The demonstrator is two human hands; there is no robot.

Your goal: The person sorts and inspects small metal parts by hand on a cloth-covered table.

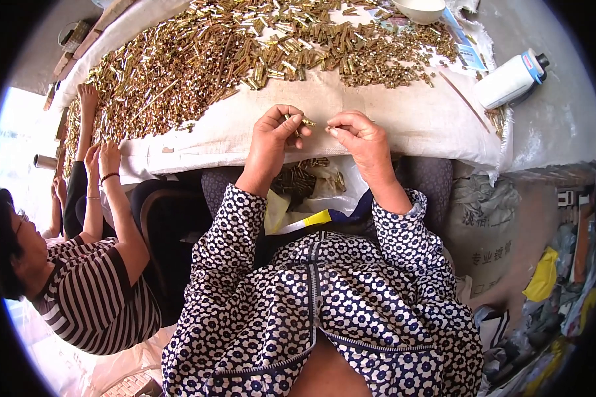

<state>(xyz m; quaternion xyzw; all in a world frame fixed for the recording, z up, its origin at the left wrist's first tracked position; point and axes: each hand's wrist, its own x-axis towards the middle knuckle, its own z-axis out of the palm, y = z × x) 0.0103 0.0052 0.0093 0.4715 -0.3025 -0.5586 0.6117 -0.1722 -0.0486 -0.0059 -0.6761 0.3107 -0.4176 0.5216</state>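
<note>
Above the near edge of the cloth-covered table (205, 139), my left hand (271, 139) is closed around a few small brass-coloured cylinders (308, 122), whose ends stick out past the thumb and fingers. Facing it, a short gap away, my right hand (363, 140) has thumb and forefinger pinched together. A tiny brownish bit (330, 129) shows at those fingertips, too small to name. Below both hands, an open plastic bag (341, 169) lies on my lap with more brass-coloured pieces (295, 182) in it.
A wide heap of small brass pieces (172, 73) covers the table's far side. A white bowl (420, 9), a thin stick (463, 100) and a white bottle (510, 81) lie to the right. A co-worker in a striped shirt (99, 298) sits at left; sacks (483, 231) stand at right.
</note>
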